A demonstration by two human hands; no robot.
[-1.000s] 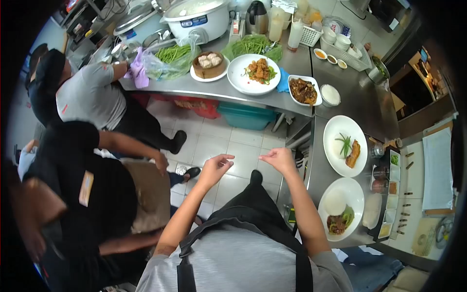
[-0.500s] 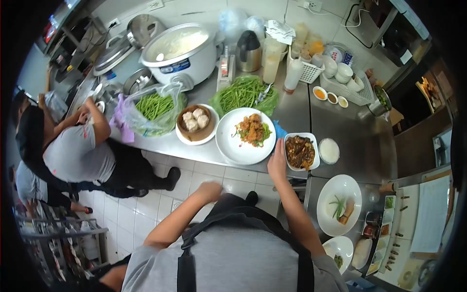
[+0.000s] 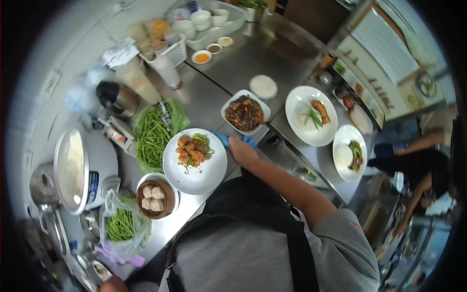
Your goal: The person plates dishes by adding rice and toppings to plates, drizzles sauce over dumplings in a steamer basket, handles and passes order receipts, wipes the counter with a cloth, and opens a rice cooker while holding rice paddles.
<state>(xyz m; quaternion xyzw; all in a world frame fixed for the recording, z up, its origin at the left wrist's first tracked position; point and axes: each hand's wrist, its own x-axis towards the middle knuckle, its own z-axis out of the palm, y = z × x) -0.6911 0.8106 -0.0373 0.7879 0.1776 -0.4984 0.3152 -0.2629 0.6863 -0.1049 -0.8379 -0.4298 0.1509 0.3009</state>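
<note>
My right hand [image 3: 242,151] is at the counter's front edge, its fingers closed on a crumpled blue cloth [image 3: 223,138]. This cloth lies between a round white plate [image 3: 176,176] of fried pieces with greens and a square white bowl [image 3: 227,118] of dark saucy food [image 3: 244,113]. My left hand is out of view. Left of the round plate, a bamboo steamer [image 3: 170,200] holds several dumplings. Green beans in plastic [image 3: 154,138] lie behind the plate.
A large rice cooker [image 3: 104,160] and a flask [image 3: 116,99] stand left. Two oval plates [image 3: 296,124] [image 3: 340,163] sit right, near a condiment tray [image 3: 362,92]. Sauce dishes [image 3: 202,57] are behind. Another person's arm [image 3: 422,144] shows at right; skin at the lower left is unclear.
The view has swung right and closer to the counter. My right hand has moved from open air to the blue cloth and closed on it. My left hand has left the view.
</note>
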